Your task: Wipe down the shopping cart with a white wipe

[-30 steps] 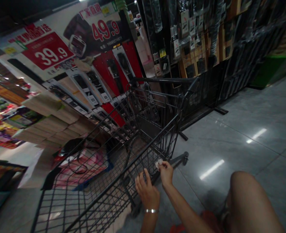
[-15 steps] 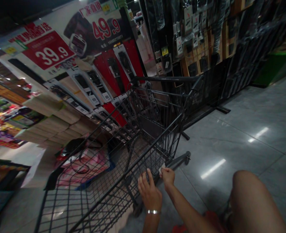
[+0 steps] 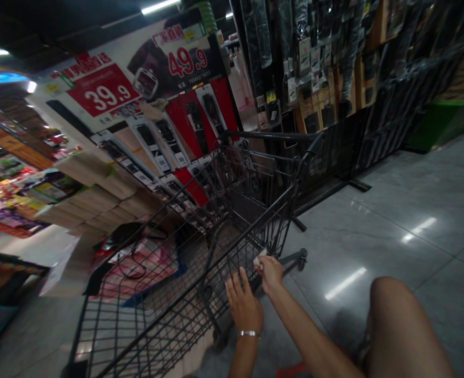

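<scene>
A dark metal shopping cart (image 3: 251, 226) stands in front of me, its wire side near my hands. My left hand (image 3: 244, 307), with a silver bracelet on its wrist, rests against the lower wire side, fingers apart and nothing held. Just to its right, my right hand (image 3: 270, 273) pinches a small crumpled white cloth or tissue (image 3: 260, 257) against the cart's lower wires. Behind the cart's mesh lies a pink and white bag (image 3: 141, 265) with dark straps.
Behind the cart, a display (image 3: 185, 126) of packaged belts carries price signs. Stacked beige packs (image 3: 94, 207) stand at the left. Dark racks (image 3: 314, 79) with wrapped goods line the back right. My bare knee (image 3: 403, 315) is at the lower right, above grey floor tiles (image 3: 424, 194).
My right hand has moved slightly up along the cart's wires with the white cloth or tissue. My left hand stays nearly in place. The view has tilted up a little.
</scene>
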Demonstrator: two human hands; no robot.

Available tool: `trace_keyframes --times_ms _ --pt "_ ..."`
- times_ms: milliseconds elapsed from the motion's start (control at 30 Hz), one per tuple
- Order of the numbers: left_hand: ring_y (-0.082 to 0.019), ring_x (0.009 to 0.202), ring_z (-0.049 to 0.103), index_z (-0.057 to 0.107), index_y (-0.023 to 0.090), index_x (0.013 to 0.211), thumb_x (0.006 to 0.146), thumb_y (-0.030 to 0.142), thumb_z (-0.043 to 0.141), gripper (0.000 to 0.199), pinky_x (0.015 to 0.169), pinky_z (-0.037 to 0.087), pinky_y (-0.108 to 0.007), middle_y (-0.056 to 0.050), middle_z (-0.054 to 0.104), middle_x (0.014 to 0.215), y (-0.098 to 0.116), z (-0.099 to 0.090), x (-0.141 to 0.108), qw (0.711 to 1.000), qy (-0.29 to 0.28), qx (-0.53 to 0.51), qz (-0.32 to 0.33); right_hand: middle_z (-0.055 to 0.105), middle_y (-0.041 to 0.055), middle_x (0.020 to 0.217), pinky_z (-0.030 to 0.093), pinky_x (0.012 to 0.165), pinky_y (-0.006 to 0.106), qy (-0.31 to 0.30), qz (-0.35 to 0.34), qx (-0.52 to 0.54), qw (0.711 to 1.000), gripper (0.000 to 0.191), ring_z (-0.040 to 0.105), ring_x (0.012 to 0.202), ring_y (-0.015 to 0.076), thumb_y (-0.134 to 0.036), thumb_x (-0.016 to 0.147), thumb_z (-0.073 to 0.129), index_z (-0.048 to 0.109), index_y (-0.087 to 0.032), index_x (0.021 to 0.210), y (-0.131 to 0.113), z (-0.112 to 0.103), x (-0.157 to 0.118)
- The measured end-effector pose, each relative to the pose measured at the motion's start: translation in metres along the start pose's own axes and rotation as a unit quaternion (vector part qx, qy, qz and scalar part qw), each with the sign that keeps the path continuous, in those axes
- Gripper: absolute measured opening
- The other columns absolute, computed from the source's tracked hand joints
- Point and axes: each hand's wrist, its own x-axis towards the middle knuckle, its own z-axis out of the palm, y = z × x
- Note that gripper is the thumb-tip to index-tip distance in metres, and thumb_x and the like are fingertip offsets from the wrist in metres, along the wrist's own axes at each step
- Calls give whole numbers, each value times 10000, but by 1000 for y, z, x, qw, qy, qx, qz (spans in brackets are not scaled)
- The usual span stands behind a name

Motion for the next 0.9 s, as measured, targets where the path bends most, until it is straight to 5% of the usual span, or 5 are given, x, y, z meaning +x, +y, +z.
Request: trace_keyframes --times_ms 333,533,900 --pt "-284 1382 228 125 123 1457 683 -22 395 832 1104 299 -505 -173 348 1437 -16 -18 -13 996 -11 -66 56 604 -36 532 468 470 215 -65 -38 24 997 199 583 486 113 -252 477 704 562 -173 592 -28 1 -17" --pt "-263 1350 305 11 133 1462 744 -25 346 807 1089 291 -533 -182 424 1380 -23 -22 -20 999 10 -43 32 578 -33 446 436 416 219 -68 -28 3 997 236 549 415 117 -240 400 738 547 -166 515 -21 -2 -18" --pt "-278 1257 417 347 136 1387 749 26 419 651 1012 417 -468 -170 474 1294 -34 -12 -11 997 1 -75 31 599 -22 457 466 443 220 -51 41 4 998 190 587 446 135 -218 454 693 514 -178 504 34 -3 -16"
